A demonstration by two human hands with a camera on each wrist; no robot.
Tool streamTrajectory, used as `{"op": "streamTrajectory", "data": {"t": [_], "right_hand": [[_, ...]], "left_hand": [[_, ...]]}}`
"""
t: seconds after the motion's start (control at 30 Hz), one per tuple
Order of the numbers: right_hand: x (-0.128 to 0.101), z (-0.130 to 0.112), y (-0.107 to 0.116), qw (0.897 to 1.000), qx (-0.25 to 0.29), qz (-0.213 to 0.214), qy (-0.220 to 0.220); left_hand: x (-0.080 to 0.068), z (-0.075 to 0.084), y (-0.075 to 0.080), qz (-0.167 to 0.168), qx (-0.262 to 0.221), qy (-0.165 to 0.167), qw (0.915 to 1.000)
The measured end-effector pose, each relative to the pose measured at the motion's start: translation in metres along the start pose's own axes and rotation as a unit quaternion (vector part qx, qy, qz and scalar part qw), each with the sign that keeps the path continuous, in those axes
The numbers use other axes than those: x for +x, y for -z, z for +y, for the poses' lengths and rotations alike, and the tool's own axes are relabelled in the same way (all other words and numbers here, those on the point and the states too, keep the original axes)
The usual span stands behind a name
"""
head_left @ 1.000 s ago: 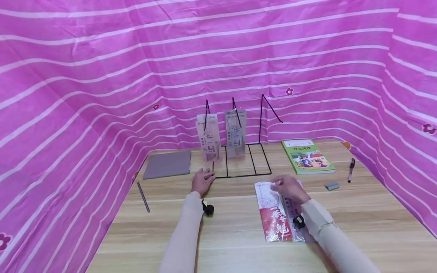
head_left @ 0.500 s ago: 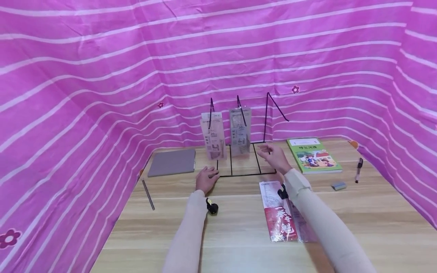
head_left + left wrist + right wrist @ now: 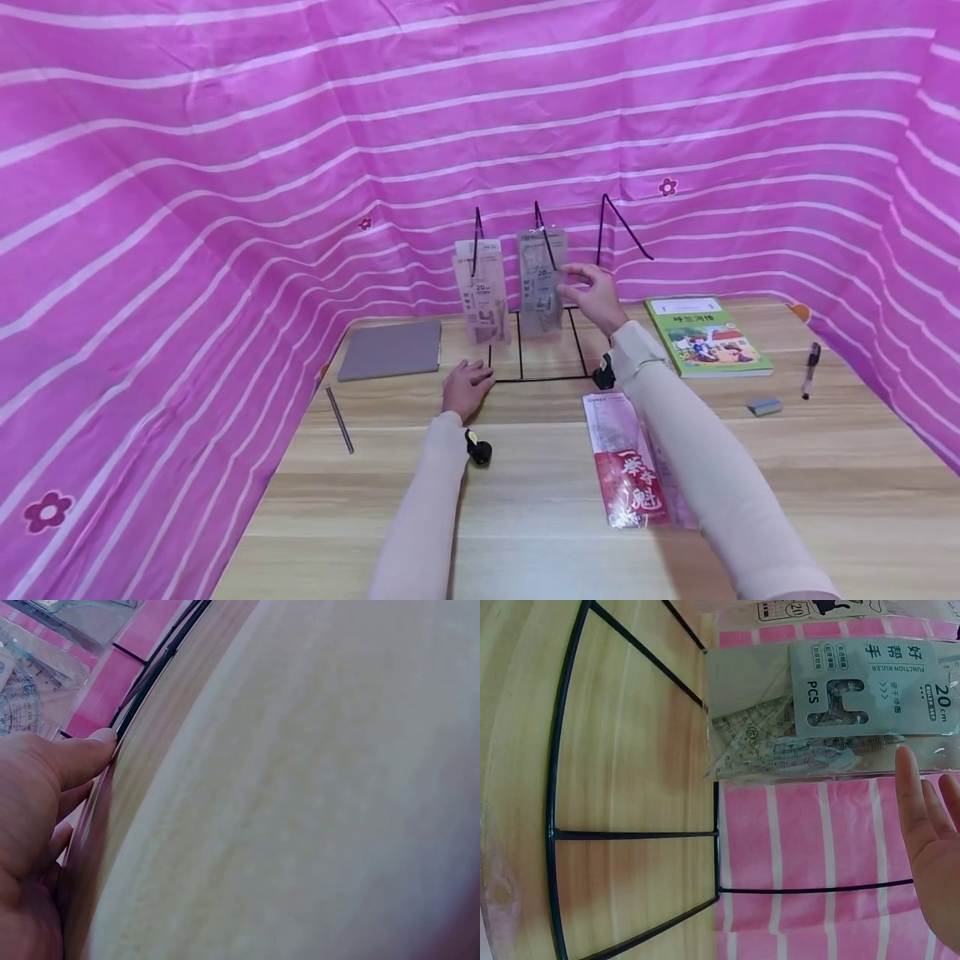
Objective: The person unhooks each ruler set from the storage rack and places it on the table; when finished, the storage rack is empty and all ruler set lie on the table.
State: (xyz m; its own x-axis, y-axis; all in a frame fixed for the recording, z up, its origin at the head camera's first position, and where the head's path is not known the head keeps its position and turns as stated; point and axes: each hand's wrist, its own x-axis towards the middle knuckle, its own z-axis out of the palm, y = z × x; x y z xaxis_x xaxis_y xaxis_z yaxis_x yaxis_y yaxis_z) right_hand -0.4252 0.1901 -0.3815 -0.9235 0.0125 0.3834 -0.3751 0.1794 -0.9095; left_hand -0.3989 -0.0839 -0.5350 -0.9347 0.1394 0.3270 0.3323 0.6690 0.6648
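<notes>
A black wire rack stands at the back of the wooden table. Two clear ruler-set packets hang from its hooks, one on the left and one in the middle; the right hook is bare. My right hand is raised beside the middle packet, its fingers straight and just at the packet's edge. My left hand rests flat at the rack's front-left corner, its thumb against the base wire. Two more packets lie on the table under my right forearm.
A grey notebook and a thin pencil lie at the left. A green picture book, an eraser and a marker lie at the right. Pink striped cloth walls in the table on three sides.
My right hand has left the packets lying on the table and risen forward to the hanging middle packet. My left hand has stayed at the rack's base.
</notes>
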Motion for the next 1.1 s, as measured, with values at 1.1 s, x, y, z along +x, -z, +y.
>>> {"op": "streamTrajectory", "data": {"t": [1.1], "right_hand": [[0.004, 0.0, -0.006, 1.0, -0.018, -0.02, -0.005]], "left_hand": [[-0.003, 0.001, 0.001, 0.01, -0.003, -0.007, 0.9999]]}}
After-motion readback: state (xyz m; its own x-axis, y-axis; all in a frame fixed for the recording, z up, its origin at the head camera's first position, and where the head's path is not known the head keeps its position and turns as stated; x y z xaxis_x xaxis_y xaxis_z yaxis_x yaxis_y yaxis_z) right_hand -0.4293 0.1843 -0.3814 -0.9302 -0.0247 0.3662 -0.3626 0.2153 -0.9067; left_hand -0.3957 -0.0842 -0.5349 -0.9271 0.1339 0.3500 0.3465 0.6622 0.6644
